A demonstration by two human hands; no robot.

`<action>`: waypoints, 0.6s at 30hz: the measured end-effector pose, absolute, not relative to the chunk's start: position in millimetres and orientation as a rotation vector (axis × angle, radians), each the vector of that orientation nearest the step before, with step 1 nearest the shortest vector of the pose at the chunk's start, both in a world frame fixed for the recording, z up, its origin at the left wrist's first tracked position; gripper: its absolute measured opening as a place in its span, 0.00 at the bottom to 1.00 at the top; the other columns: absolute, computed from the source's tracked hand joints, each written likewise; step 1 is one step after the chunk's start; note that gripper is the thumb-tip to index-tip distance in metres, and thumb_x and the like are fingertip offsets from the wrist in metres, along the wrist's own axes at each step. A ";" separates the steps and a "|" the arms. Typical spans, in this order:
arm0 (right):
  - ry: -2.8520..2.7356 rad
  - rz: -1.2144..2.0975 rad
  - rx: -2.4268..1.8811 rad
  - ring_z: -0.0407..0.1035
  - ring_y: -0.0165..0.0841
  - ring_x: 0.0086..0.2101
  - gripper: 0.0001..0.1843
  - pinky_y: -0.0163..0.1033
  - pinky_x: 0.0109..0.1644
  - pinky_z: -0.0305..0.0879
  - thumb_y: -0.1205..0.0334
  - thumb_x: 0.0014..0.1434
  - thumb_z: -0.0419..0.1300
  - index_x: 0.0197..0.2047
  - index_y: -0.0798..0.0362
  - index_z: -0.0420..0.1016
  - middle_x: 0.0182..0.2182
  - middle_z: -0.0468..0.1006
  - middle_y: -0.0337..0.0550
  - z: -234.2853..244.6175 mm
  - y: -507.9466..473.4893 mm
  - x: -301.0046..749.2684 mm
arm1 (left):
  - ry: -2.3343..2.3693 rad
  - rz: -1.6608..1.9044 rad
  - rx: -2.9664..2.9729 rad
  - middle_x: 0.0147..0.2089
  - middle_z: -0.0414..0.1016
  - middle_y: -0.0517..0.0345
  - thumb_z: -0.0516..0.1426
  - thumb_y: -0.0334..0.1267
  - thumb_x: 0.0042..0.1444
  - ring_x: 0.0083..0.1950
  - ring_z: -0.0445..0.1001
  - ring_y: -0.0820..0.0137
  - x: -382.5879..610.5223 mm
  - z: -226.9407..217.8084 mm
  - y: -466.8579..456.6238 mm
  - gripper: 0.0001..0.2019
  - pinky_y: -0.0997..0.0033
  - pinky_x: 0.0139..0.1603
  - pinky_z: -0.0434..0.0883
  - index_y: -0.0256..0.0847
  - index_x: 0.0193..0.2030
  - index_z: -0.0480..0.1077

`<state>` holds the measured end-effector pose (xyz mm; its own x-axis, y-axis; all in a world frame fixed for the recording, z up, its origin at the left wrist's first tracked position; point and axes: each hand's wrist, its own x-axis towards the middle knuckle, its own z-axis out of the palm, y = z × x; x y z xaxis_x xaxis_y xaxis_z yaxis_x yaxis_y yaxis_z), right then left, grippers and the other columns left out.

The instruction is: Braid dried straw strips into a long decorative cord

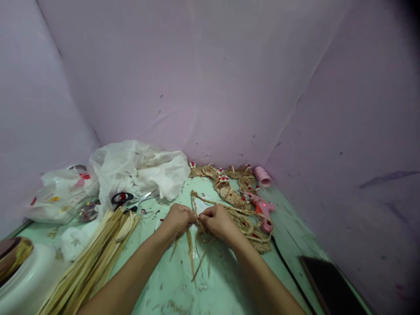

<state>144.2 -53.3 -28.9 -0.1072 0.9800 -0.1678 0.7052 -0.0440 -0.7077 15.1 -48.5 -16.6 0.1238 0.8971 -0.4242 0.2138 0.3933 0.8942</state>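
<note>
Near the middle of the green table, my left hand (179,218) is closed in a pinch on a braid of dried plant fibre (194,199). My right hand (217,220) pinches the same braid just to the right, the two sets of fingertips almost touching. Loose strands (190,249) hang down below the fingers onto the table. From the pinch the braid loops up and back to the right, where a coil of braided cord (247,225) lies beside my right hand. The exact grip point is partly hidden by the fingers.
A bundle of dried strips (95,258) lies left, with scissors (131,202) behind it. Plastic bags (141,168) stand at the back. Woven pieces with red and white beads (226,186), a pink spool (262,176) and a lit pink glue gun (263,208) lie right; a dark phone-like slab (331,284) lies nearer.
</note>
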 end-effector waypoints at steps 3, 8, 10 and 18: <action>-1.793 0.902 -1.856 0.60 0.25 0.19 0.13 0.29 0.23 0.48 0.62 0.47 0.52 0.22 0.59 0.75 0.16 0.70 0.40 -30.4 -53.3 142.9 | 1.381 0.674 1.082 0.08 0.51 0.67 0.53 0.30 0.38 0.11 0.46 0.82 15.0 -14.2 -49.0 0.08 0.79 0.14 0.43 0.36 0.12 0.60; -1.812 0.728 -1.998 0.65 0.29 0.23 0.12 0.31 0.23 0.48 0.60 0.45 0.54 0.24 0.55 0.77 0.20 0.75 0.44 -22.1 -56.2 137.3 | 1.373 0.654 1.105 0.08 0.51 0.68 0.52 0.30 0.38 0.10 0.45 0.81 14.4 -16.4 -48.7 0.08 0.77 0.13 0.42 0.37 0.12 0.58; -1.813 0.662 -2.035 0.66 0.31 0.24 0.11 0.32 0.24 0.48 0.60 0.44 0.55 0.24 0.53 0.77 0.22 0.76 0.45 -19.1 -57.0 134.5 | 1.385 0.652 1.144 0.08 0.50 0.68 0.51 0.29 0.37 0.10 0.45 0.81 14.5 -17.5 -48.7 0.09 0.77 0.13 0.42 0.37 0.11 0.57; -1.950 0.687 -1.985 0.66 0.30 0.23 0.11 0.33 0.23 0.46 0.64 0.44 0.53 0.23 0.55 0.77 0.20 0.76 0.47 -5.6 -61.9 126.3 | 1.376 0.612 1.250 0.07 0.45 0.68 0.47 0.27 0.34 0.11 0.42 0.81 10.6 -25.7 -44.3 0.08 0.76 0.16 0.40 0.39 0.10 0.52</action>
